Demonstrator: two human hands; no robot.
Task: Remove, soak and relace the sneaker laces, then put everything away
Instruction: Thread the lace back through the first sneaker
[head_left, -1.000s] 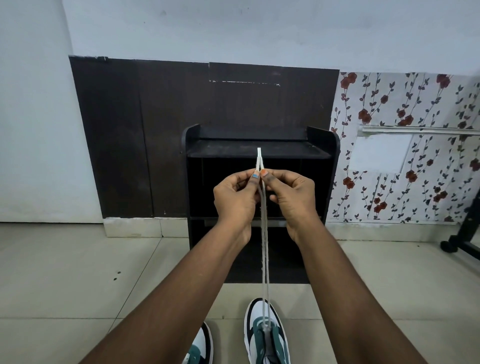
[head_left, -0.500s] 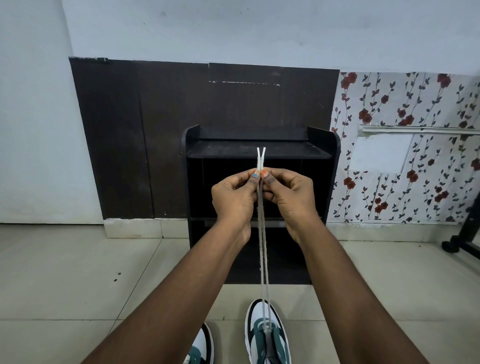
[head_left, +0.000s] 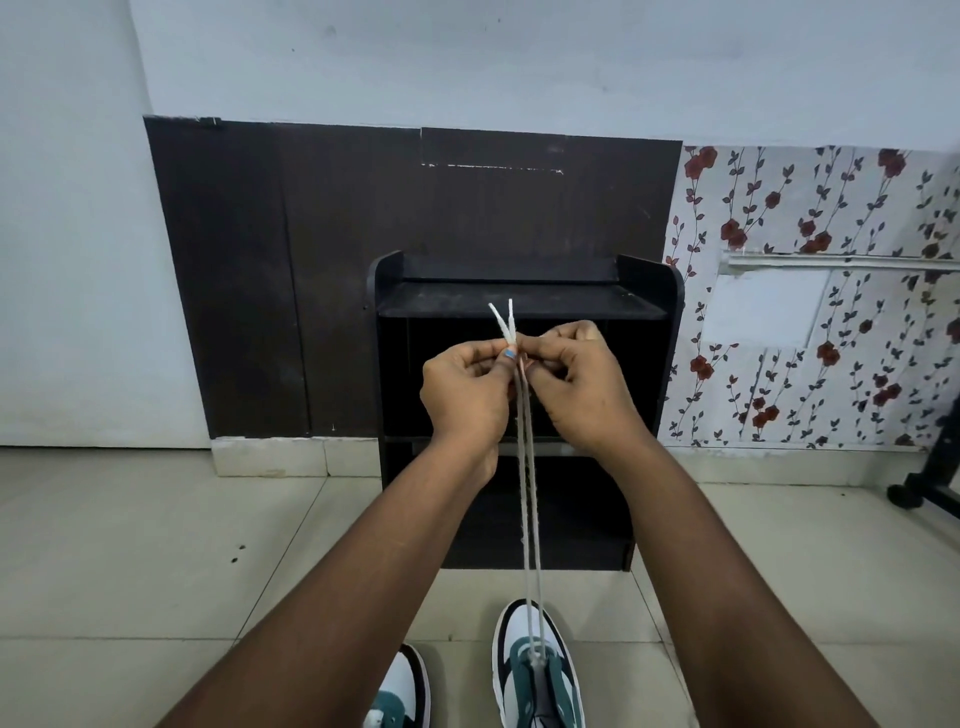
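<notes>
Since a moment ago the lace tips above my fingers fan apart, while both strands rise taut from the sneaker below, my left hand and right hand pinching them level, so evening out before relacing seems done.

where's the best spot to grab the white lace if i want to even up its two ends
Pinch the white shoelace just below its two stiff tips, from either side, as the left hand and right hand do. Both strands run taut and parallel up from the white and teal sneaker, so the tips compare directly.
</notes>
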